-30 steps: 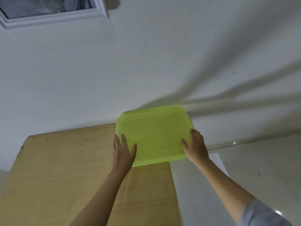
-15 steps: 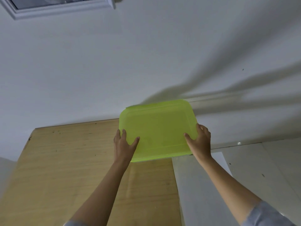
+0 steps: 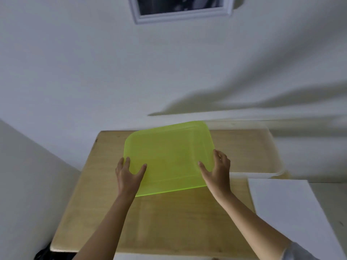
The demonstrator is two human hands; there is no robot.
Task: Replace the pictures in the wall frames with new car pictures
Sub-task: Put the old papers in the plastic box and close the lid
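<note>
I hold a translucent lime-green plastic lid (image 3: 169, 156) above the wooden table (image 3: 105, 207). My left hand (image 3: 128, 175) grips its near left edge, thumb on top. My right hand (image 3: 216, 171) grips its right edge. A white-framed picture (image 3: 180, 8) hangs on the wall at the top, with a dark image inside. A clear plastic box (image 3: 270, 152) rests on the table behind and to the right of the lid, partly hidden by it.
A white board or sheet (image 3: 289, 209) lies at the table's right side. A white wall (image 3: 93, 72) rises behind the table, and a side wall (image 3: 28, 184) closes the left. Something dark (image 3: 43, 255) lies on the floor at lower left.
The view has swung right and down, so the wall frame now shows at top centre. Both hands have carried the green lid leftward over the table, away from the clear box.
</note>
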